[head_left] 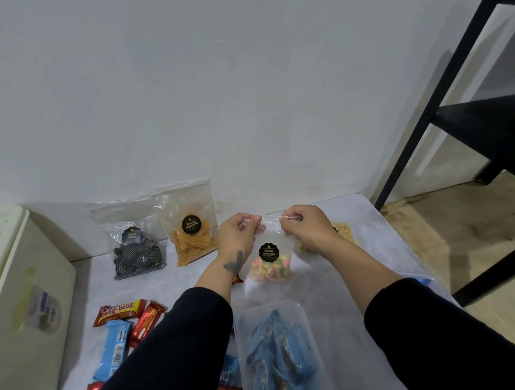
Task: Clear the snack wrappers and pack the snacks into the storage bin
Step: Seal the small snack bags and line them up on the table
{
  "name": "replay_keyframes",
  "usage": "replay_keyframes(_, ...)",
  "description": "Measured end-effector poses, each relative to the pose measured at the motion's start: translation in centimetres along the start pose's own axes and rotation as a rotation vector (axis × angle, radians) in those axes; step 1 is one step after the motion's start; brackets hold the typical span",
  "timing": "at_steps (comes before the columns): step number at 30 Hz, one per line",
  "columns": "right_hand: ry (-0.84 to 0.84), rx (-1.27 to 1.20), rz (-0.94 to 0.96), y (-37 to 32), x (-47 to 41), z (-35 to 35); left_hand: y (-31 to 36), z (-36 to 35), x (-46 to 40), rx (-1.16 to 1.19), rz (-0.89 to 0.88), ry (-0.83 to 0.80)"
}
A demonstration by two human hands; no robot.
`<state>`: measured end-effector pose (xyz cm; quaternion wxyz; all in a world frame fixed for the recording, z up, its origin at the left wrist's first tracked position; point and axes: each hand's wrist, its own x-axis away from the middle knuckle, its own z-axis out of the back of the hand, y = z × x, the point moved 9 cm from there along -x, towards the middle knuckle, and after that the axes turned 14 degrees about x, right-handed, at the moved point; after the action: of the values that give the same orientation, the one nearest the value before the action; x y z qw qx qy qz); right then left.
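Note:
Both hands hold up a clear bag of coloured biscuits (pixel 270 265) with a round black label, gripping its top edge. My left hand (pixel 238 233) pinches the left corner and my right hand (pixel 305 226) pinches the right corner. The bag hangs upright above the white table (pixel 338 278). Just below it, near me, lies a clear plastic storage bin (pixel 300 309) holding several blue-wrapped snacks (pixel 277 361).
Against the wall lean a bag of black spiral snacks (pixel 138 251) and a bag of orange sticks (pixel 192 238). Another yellow snack bag (pixel 344 231) lies behind my right hand. Red and blue bars (pixel 126 323) lie at left. A cream box (pixel 13 303) stands far left, a black shelf frame (pixel 479 136) right.

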<state>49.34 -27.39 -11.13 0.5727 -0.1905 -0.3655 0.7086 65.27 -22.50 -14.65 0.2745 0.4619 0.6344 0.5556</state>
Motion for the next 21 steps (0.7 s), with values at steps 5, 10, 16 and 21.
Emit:
replay_keyframes(5,-0.012,-0.01,-0.004,-0.01,0.13,-0.24,-0.41,-0.12,-0.17,0.005,0.005,0.015)
replay_keyframes(10,-0.006,0.041,0.016,-0.49,0.1,-0.17,-0.38,-0.49,-0.14,-0.023,-0.019,-0.008)
replay_keyframes(16,-0.019,0.013,0.009,-0.69,0.18,-0.25,-0.42,-0.79,-0.08,-0.001,-0.021,-0.017)
replay_keyframes(21,0.048,0.019,0.003,-0.93,0.4,0.18,-0.84,-0.83,0.06,0.004,-0.006,-0.034)
